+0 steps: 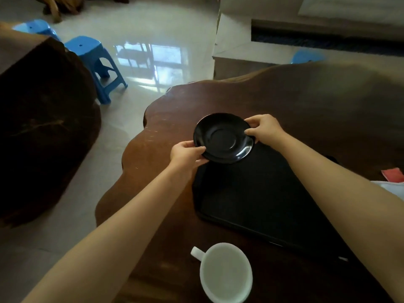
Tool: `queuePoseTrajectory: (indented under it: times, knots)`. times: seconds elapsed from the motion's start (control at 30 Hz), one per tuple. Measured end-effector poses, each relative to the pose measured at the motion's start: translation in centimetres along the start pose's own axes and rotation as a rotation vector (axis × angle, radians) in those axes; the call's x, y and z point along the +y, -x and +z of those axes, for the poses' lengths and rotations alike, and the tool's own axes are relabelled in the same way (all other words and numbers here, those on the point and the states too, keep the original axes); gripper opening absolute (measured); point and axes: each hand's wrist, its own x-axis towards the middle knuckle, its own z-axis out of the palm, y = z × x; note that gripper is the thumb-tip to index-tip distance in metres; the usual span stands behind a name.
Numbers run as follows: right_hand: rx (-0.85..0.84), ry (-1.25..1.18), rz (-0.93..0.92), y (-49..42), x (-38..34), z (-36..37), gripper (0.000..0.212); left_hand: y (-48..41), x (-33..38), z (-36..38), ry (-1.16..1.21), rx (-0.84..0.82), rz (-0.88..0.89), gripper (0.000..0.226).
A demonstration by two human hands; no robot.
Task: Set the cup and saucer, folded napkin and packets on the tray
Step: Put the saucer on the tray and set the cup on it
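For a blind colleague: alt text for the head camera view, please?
The left hand and right hand grip a black saucer by its rim at the far end of a black tray on a dark wooden table. An empty white cup stands on the table beside the tray, nearer the camera.

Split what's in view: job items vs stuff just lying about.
Job:
saucer, gripped by left hand and right hand
tray
white cup
red packet
white cloth at right edge, maybe the napkin

Lying about:
blue stool
dark wood block
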Motion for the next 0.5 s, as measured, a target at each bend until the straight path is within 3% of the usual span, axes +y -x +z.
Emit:
queuePoseTrajectory:
  times: [0.17, 0.5]
  knots:
    - [0.087, -0.026, 0.148, -0.6, 5.0, -0.2, 0.035, -0.7, -3.6, 4.0, 0.013, 0.083, -0.081, 0.012]
    - [0.170, -0.045, 0.258, -1.5, 10.7, 1.8, 0.037, -2.6, -7.5, 6.8, -0.053, 0.183, -0.137, 0.020]
